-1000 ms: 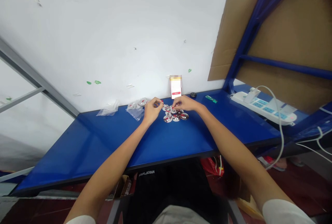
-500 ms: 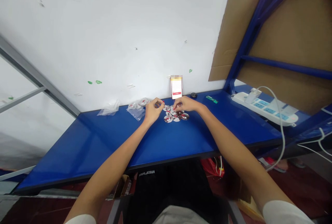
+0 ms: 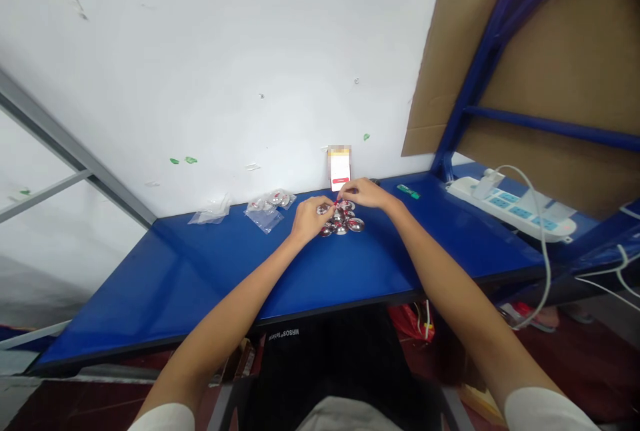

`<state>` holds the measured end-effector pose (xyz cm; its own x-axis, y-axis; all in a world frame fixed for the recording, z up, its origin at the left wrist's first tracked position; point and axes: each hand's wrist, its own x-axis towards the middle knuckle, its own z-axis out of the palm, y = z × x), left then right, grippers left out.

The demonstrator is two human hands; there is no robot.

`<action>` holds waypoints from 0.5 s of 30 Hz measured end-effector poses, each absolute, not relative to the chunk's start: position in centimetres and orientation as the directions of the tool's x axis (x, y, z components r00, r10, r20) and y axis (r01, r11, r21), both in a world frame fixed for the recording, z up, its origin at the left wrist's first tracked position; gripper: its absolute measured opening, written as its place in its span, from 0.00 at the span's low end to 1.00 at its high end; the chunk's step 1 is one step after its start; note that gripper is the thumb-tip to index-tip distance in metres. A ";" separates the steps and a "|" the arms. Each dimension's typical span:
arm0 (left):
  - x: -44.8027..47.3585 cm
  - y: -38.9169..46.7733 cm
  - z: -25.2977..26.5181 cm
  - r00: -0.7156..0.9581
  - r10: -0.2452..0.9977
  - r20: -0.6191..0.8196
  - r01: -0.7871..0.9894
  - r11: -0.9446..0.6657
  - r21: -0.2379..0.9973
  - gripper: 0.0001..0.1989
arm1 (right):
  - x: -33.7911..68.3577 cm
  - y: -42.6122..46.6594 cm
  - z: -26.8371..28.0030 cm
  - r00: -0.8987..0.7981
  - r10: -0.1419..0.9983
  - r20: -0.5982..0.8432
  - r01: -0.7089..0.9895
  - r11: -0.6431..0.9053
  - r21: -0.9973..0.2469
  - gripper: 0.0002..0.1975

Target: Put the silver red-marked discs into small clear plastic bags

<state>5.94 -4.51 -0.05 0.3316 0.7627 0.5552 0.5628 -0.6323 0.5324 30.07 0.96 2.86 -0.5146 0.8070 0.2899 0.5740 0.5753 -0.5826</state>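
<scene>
A cluster of shiny silver discs with red cords, like small finger cymbals (image 3: 355,224), lies on the blue table (image 3: 210,271). Over this cluster my left hand (image 3: 311,218) is closed in a pinch, its thumb and fingertips at a red cord. My right hand (image 3: 364,192) pinches at the same red cord from the other side, fingertips almost touching the left ones. One silver disc (image 3: 339,215) shows just under the fingertips. Whether it hangs from the cord or rests on the others I cannot tell.
Clear plastic bags, one with silver discs (image 3: 281,198) and another (image 3: 213,210), lie at the left back. A lit phone (image 3: 341,171) leans on the wall. A green-handled tool (image 3: 409,191) and a white power strip (image 3: 510,208) with a cable are on the right.
My left hand has moved right, from beside the cluster to over it, bringing its red piece to the right hand. My right hand has risen slightly, and the two hands now meet.
</scene>
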 end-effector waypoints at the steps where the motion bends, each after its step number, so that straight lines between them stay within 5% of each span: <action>1: 6.2 -4.6 -0.2 0.356 0.754 0.552 0.581 -0.641 0.501 0.06 | 30.0 0.9 2.9 -0.513 0.809 0.289 0.577 0.574 -0.581 0.12; 6: 6.6 -4.7 -1.0 0.401 0.737 0.543 0.679 -0.638 0.364 0.07 | 29.8 0.7 2.8 -0.497 0.823 0.276 0.614 0.558 -0.558 0.11; 15: 6.6 -4.7 -1.2 0.445 0.738 0.507 0.688 -0.644 0.335 0.05 | 29.8 0.8 2.6 -0.491 0.829 0.266 0.631 0.549 -0.548 0.12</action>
